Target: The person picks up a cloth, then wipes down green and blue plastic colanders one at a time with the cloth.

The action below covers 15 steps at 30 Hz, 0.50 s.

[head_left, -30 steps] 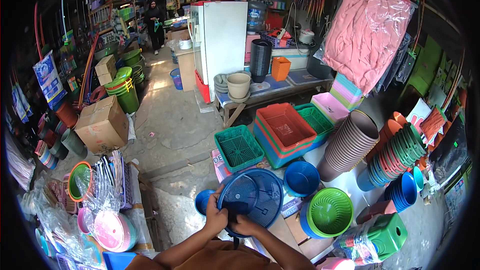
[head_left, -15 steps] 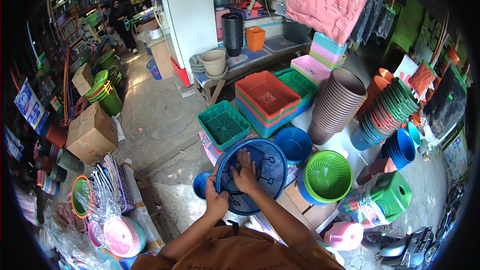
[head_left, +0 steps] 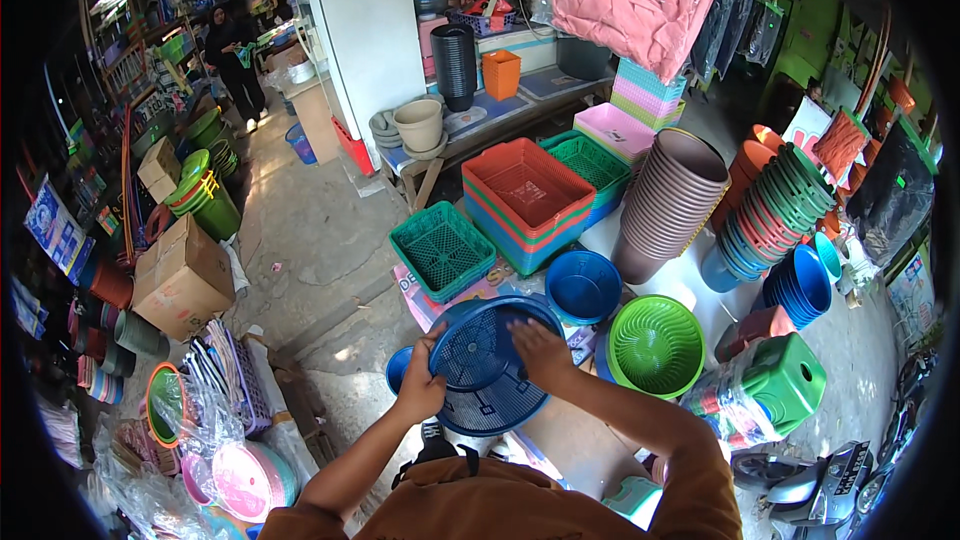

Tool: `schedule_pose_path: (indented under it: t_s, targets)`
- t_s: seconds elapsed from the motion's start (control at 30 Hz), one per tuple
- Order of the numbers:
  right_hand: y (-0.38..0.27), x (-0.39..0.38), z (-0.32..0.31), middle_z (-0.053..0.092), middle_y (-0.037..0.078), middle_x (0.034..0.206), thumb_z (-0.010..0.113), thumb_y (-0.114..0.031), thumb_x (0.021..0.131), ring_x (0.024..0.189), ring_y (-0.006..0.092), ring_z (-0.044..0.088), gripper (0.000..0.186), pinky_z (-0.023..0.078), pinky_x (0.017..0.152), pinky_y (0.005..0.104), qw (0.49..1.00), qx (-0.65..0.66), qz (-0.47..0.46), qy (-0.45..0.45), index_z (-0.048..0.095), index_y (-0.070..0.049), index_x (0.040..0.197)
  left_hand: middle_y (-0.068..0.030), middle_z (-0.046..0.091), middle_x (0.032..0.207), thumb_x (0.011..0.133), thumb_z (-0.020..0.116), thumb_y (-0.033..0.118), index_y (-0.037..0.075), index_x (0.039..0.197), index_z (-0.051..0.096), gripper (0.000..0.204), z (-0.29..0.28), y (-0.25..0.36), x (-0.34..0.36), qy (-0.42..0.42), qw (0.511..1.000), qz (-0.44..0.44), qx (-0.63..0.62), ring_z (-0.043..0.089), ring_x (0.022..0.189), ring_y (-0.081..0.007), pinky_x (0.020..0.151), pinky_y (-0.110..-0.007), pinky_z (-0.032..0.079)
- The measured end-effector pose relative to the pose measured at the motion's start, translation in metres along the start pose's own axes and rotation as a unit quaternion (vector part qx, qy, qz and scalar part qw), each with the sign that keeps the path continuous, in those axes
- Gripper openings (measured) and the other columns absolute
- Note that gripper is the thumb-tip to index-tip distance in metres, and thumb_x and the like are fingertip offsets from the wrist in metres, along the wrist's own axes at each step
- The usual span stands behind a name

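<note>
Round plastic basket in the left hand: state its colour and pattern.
Blue round plastic basket, mesh with small square motifs; clearest in the head view.

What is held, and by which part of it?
A blue mesh basket, held at its left rim by the left hand; whether the right hand grips it cannot be told.

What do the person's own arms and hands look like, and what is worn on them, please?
The left hand and right hand are bare, without gloves, and no watch shows. The forearms are uncovered below short brown sleeves.
</note>
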State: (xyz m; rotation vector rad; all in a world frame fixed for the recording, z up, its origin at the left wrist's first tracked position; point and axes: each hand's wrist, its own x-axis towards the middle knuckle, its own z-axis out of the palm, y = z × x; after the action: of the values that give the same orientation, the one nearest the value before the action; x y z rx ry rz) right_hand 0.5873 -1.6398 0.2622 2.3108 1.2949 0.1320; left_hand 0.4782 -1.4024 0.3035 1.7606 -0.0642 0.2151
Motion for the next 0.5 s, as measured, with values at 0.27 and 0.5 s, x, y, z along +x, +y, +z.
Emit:
schedule_pose_path:
  t_s: [0.27, 0.5]
  targets:
    - [-0.011, 0.008, 0.026, 0.033, 0.010, 0.153, 0.045, -0.030, 0.091, 0.145, 0.0222, 0.024, 0.062, 0.009, 0.120, 0.0381, 0.996, 0.003, 0.032, 0.085, 0.033, -0.006, 0.148, -0.0259, 0.033, 0.148, 0.063, 0.037, -0.015, -0.002, 0.113, 0.041, 0.052, 0.001, 0.007, 0.020, -0.046, 0.998, -0.033, 0.001, 0.030, 0.140, -0.0343, 0.112, -0.036, 0.023]
    - [-0.118, -0.004, 0.012, 0.031, 0.016, 0.154, 0.042, -0.044, 0.095, 0.144, 0.0351, 0.023, 0.060, 0.010, 0.114, 0.0590, 0.898, 0.415, 0.141, 0.031, 0.040, -0.010, 0.145, -0.0260, 0.038, 0.146, 0.067, 0.040, -0.014, 0.003, 0.098, 0.040, 0.036, 0.012, -0.019, 0.013, 0.078, 0.995, 0.053, -0.034, 0.029, 0.141, -0.0347, 0.115, -0.042, 0.016]
